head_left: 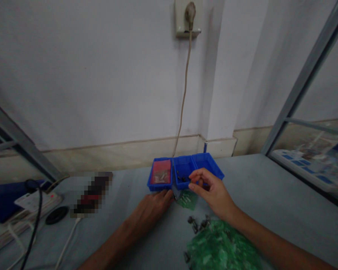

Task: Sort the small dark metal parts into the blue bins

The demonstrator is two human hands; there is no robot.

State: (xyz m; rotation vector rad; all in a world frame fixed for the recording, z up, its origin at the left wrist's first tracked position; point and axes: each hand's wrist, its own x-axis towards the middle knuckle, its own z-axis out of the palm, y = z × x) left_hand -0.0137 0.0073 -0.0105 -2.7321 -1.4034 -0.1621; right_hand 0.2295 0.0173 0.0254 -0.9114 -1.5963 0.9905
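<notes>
My left hand (159,201) rests low over the table with its fingers curled together, just in front of the left blue bin (149,184). A small dark piece shows at its fingertips; what they grip is unclear. Thumb and forefinger of my right hand (210,185) pinch together before the other blue bins (208,161); anything between them is too small to make out. Between my hands lies a small green bag (188,200) with several small metal parts in it. Beneath my right forearm is a large heap of green bags (221,247), with loose dark metal parts (195,226) beside it.
The left bin holds a pink packet (161,170); a few dark parts (181,179) lie in the middle bin. At left are a blurred-out device (92,193), a white cable (67,240), a black ring (57,215) and a power strip (42,204). A wall stands behind.
</notes>
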